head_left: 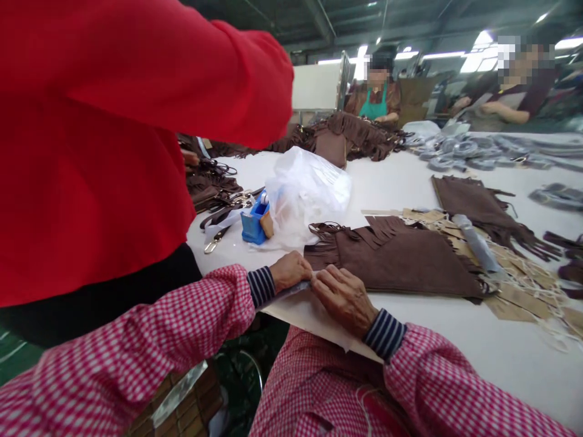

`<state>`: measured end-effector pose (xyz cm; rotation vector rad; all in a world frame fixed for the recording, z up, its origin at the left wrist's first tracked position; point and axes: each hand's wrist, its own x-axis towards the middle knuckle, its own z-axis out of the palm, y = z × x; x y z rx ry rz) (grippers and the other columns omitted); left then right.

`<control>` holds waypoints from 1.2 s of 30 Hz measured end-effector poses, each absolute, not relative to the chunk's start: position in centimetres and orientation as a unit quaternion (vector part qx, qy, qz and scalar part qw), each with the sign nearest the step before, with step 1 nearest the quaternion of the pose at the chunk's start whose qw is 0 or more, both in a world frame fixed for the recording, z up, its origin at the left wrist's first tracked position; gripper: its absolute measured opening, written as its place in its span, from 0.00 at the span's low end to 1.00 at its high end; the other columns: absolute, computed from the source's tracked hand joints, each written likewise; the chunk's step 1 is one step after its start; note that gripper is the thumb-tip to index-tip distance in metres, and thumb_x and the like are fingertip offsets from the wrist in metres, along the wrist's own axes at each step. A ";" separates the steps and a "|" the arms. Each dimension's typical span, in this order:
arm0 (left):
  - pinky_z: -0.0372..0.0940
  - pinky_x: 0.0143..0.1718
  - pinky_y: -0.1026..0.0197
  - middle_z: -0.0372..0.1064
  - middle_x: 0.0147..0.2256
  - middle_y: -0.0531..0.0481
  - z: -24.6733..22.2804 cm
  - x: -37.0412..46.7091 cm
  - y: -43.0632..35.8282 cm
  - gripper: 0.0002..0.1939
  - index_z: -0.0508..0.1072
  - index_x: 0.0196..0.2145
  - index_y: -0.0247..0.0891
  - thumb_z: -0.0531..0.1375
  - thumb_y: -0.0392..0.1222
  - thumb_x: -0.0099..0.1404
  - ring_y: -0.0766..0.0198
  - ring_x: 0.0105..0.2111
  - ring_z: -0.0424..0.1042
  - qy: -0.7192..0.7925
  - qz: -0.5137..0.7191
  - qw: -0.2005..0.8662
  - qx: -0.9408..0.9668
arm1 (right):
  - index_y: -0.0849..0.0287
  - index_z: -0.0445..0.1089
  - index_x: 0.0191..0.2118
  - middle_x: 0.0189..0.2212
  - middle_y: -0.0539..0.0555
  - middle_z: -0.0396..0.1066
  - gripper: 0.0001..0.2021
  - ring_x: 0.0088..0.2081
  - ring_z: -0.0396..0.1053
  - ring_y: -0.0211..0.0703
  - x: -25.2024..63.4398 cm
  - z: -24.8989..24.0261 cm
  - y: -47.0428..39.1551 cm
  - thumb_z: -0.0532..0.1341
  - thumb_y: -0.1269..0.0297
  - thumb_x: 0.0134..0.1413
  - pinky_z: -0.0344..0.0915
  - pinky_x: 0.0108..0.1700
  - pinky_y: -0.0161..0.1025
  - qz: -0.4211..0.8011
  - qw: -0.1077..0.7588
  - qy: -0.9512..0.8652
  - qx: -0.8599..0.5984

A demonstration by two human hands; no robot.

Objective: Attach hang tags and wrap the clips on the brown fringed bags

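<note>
At the near edge of the white table (492,340), my left hand (290,271) is closed on a thin grey wrapped strip (291,291), its fingers bent together. My right hand (345,298) lies just beside it, fingers curled over the strip's other end and pressed together. The strip's far end is hidden under the hands. Right behind my hands a brown fringed suede piece (401,258) lies flat. A blue tape dispenser (255,221) stands beyond my left hand, against a crumpled clear plastic bag (310,188).
A person in a red top (136,133) stands close on the left, an arm reaching over the table. Tan tags with strings (523,297), another brown fringed piece (478,203) and grey wrapped coils (469,149) lie right. Two people work across the table.
</note>
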<state>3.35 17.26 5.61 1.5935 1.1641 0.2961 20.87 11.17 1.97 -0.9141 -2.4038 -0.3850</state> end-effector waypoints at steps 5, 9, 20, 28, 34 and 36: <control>0.45 0.24 0.62 0.56 0.16 0.56 6.1 2.4 17.0 0.14 0.66 0.16 0.36 0.60 0.46 0.54 0.67 0.21 0.54 0.504 0.098 0.483 0.709 | 0.63 0.71 0.36 0.31 0.56 0.67 0.10 0.35 0.59 0.46 20.9 2.1 10.8 0.53 0.73 0.67 0.54 0.35 0.42 -0.169 0.257 -0.898 -0.314; 0.47 0.25 0.61 0.59 0.18 0.55 6.4 1.7 16.9 0.16 0.67 0.17 0.36 0.58 0.48 0.57 0.66 0.22 0.58 0.505 0.038 0.397 0.766 | 0.65 0.71 0.37 0.31 0.57 0.68 0.13 0.36 0.60 0.47 20.8 2.5 10.7 0.50 0.74 0.68 0.55 0.35 0.42 -0.178 0.251 -0.908 -0.286; 0.53 0.31 0.60 0.68 0.26 0.48 4.8 2.1 15.3 0.13 0.74 0.23 0.36 0.57 0.42 0.62 0.60 0.30 0.66 0.521 0.112 0.297 0.792 | 0.60 0.68 0.34 0.32 0.55 0.68 0.11 0.35 0.60 0.45 20.7 2.5 11.5 0.53 0.73 0.67 0.57 0.36 0.41 -0.113 0.197 -0.932 -0.281; 0.61 0.39 0.61 0.68 0.35 0.47 3.0 1.0 13.3 0.15 0.73 0.35 0.35 0.49 0.39 0.74 0.60 0.37 0.67 0.416 0.118 0.128 0.893 | 0.60 0.68 0.37 0.35 0.54 0.68 0.06 0.37 0.63 0.42 21.0 2.8 12.1 0.56 0.74 0.65 0.58 0.36 0.38 -0.011 0.170 -0.923 -0.344; 0.63 0.37 0.59 0.66 0.38 0.46 2.6 0.4 12.6 0.09 0.70 0.41 0.35 0.50 0.35 0.73 0.58 0.40 0.64 0.342 0.100 0.020 0.934 | 0.60 0.67 0.42 0.36 0.53 0.70 0.04 0.37 0.66 0.42 21.0 3.0 12.5 0.59 0.65 0.66 0.60 0.38 0.37 0.047 0.196 -0.896 -0.395; 0.64 0.36 0.58 0.67 0.39 0.44 2.6 0.3 12.4 0.10 0.70 0.41 0.34 0.48 0.34 0.73 0.57 0.40 0.64 0.302 0.086 -0.022 0.949 | 0.60 0.67 0.44 0.37 0.53 0.69 0.04 0.38 0.65 0.42 20.9 3.2 12.6 0.58 0.69 0.66 0.60 0.38 0.37 0.041 0.183 -0.900 -0.393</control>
